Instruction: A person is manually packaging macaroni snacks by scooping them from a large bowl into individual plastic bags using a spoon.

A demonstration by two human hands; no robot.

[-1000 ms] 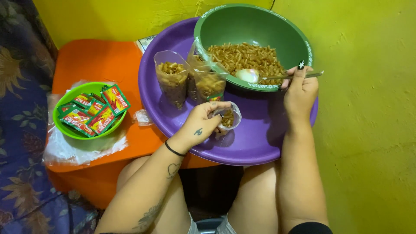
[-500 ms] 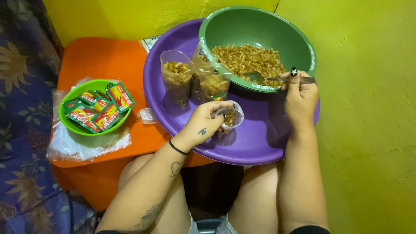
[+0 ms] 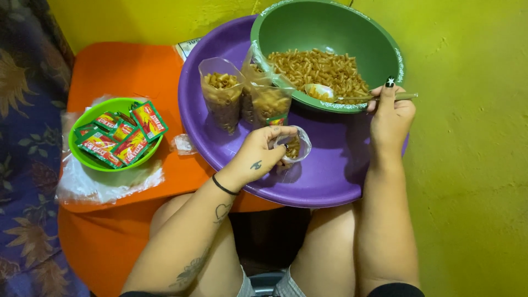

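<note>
Our left hand (image 3: 256, 157) pinches a small bag (image 3: 291, 147) open over the purple basin (image 3: 330, 170), mouth up to catch pasta. Our right hand (image 3: 391, 113) grips the spoon (image 3: 330, 94), loaded at the green bowl's (image 3: 308, 27) rim. Three filled bags (image 3: 221, 99) lean nearby (one lime bowl (image 3: 93, 162) holds several red sachets (image 3: 124, 137)).

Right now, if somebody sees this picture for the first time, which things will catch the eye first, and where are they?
First comes the big purple basin on the person's lap, with a green bowl of browned macaroni at its far edge. The right hand holds a spoon over that bowl, while the left hand holds a small clear bag open, partly filled with macaroni. At left, a lime green bowl of red sachets sits on an orange surface.
</note>
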